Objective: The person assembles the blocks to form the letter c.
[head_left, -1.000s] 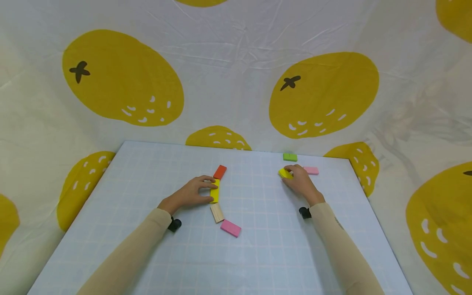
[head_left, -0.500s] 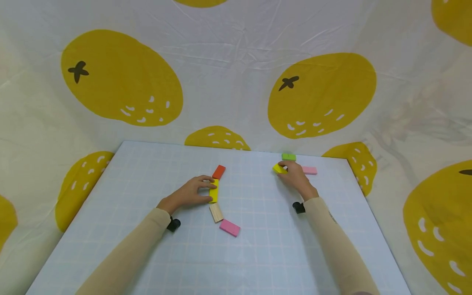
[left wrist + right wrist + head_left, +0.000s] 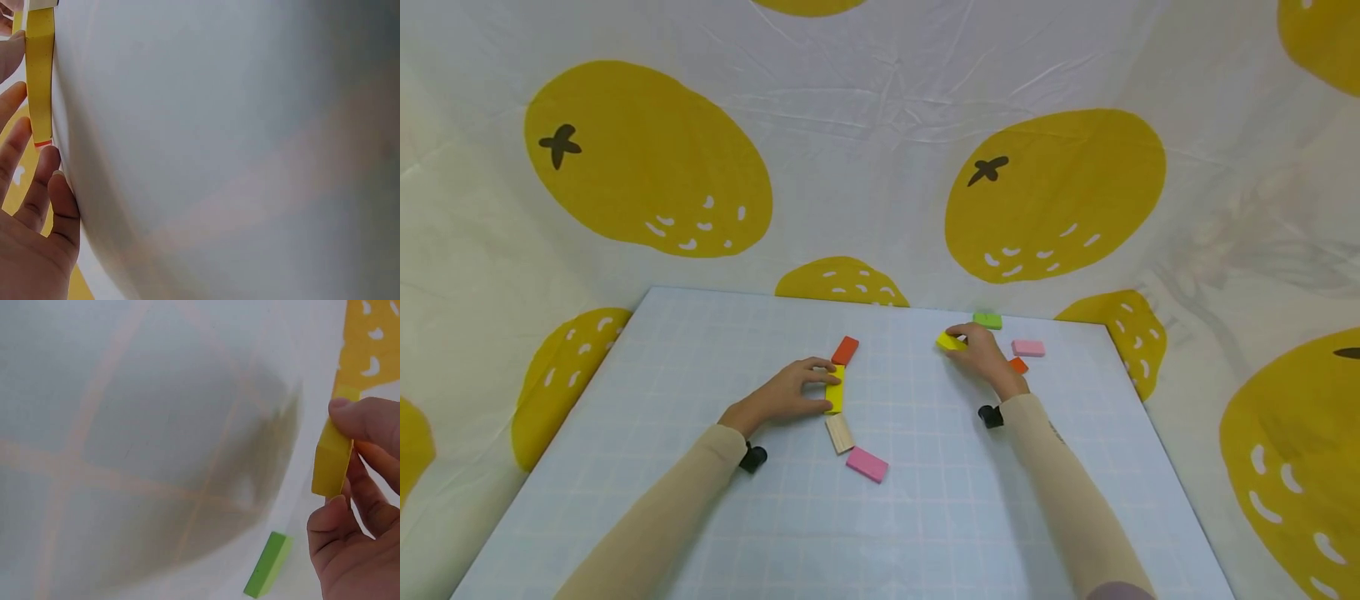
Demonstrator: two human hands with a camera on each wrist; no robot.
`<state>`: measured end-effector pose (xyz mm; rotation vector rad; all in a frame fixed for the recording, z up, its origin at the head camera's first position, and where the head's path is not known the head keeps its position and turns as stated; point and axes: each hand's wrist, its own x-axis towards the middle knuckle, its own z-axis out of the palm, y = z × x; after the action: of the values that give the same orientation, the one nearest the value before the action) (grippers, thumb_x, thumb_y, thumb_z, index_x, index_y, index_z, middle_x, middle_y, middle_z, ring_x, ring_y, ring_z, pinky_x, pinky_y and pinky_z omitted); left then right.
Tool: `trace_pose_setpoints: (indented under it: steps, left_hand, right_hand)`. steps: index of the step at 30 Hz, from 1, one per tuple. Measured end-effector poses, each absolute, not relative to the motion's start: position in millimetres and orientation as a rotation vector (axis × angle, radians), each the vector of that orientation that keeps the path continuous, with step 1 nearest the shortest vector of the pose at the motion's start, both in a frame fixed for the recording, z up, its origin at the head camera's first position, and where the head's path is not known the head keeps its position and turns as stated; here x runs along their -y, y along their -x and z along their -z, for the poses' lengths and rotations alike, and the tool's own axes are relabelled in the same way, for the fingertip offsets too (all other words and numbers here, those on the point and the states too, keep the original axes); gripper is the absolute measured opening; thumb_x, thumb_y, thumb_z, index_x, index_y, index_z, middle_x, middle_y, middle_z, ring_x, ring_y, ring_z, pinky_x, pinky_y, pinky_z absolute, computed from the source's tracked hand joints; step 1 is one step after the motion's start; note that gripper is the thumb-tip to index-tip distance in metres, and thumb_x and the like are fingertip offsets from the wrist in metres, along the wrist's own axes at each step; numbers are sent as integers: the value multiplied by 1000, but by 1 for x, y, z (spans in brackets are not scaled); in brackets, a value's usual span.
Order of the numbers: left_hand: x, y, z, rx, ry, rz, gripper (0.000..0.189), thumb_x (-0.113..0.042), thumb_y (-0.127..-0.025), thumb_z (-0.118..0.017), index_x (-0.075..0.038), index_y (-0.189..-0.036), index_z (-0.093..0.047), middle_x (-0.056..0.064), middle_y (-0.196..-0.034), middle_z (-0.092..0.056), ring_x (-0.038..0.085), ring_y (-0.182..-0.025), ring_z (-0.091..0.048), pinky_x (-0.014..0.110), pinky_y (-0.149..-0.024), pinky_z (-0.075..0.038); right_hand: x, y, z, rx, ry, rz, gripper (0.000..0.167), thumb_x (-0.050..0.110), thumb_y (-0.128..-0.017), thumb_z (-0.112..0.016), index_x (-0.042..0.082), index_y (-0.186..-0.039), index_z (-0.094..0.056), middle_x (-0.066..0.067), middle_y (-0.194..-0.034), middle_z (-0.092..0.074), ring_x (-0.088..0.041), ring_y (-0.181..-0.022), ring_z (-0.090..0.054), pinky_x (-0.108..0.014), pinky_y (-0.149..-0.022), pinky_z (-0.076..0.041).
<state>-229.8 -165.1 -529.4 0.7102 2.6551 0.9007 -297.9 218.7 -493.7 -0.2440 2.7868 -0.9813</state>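
My left hand (image 3: 786, 389) rests its thumb and fingertips on a yellow block (image 3: 837, 393) lying flat. In the left wrist view that block (image 3: 40, 78) has the fingertips along one edge. Touching or nearly touching its far end is an orange-red block (image 3: 846, 350); toward me come a plain wooden block (image 3: 840, 434) and a pink block (image 3: 867, 464), making a bent row. To the right, my right hand (image 3: 981, 352) pinches another yellow block (image 3: 950, 342) between thumb and fingers, and the right wrist view has that block (image 3: 333, 462) tilted, raised from the table.
Near the far right edge lie a green block (image 3: 987, 321) and a pale pink block (image 3: 1028, 348). An orange block (image 3: 1018, 365) is partly covered by the right wrist. A fruit-patterned cloth (image 3: 865, 167) hangs around the pale, grid-patterned table (image 3: 910, 533).
The right hand has moved left with its yellow block, and the orange block near its wrist has come into view. The left hand and the row of blocks have not visibly moved.
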Motion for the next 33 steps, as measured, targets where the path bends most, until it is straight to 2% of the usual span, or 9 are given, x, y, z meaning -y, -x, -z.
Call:
trace_pose_setpoints:
  steps: [9, 17, 33]
  left_hand:
    - [166, 231, 531, -2655, -717, -900, 45, -35, -92, -78, -21, -134, -70, 4, -150, -53, 34, -142, -44, 60, -118, -37]
    - [166, 231, 531, -2647, -719, -904, 46, -36, -92, -77, -21, -135, -70, 4, -151, -53, 33, -142, -44, 60, -118, -37]
    - [165, 230, 527, -2654, -722, -882, 45, -34, -92, -78, -20, -133, -70, 5, -150, -54, 35, -141, -45, 60, -118, -38]
  right_hand:
    - [-200, 306, 494, -2738, 368, 966, 41, 14, -97, -70, 2, -136, -63, -17, -139, -60, -34, -122, -54, -48, -112, -48]
    - [-186, 313, 492, -2753, 462, 953, 40, 14, -98, -69, 2, -135, -64, -17, -137, -61, -34, -125, -55, -49, -114, -45]
    - [-166, 322, 487, -2721, 486, 933, 39, 11, -98, -69, 5, -136, -65, -14, -137, -62, -32, -124, -56, -47, -114, -46]
